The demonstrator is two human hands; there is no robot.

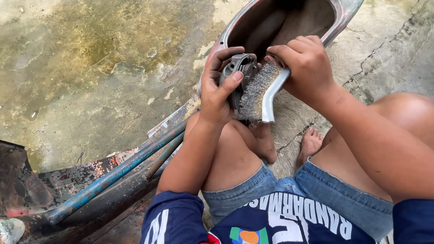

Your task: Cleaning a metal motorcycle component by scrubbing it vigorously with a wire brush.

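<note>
My left hand grips a small grey metal part, a round cast piece, held up in front of my knees. My right hand holds a wire brush with a pale handle, its steel bristles pressed against the right side of the metal part. Both hands are above my bare legs and feet. The far side of the part is hidden by my fingers.
A worn, rusty scooter body shell lies on the stained, cracked concrete floor just behind my hands. Blue painted metal tubes and rusted panels lie at lower left. I sit in denim shorts and a dark blue shirt.
</note>
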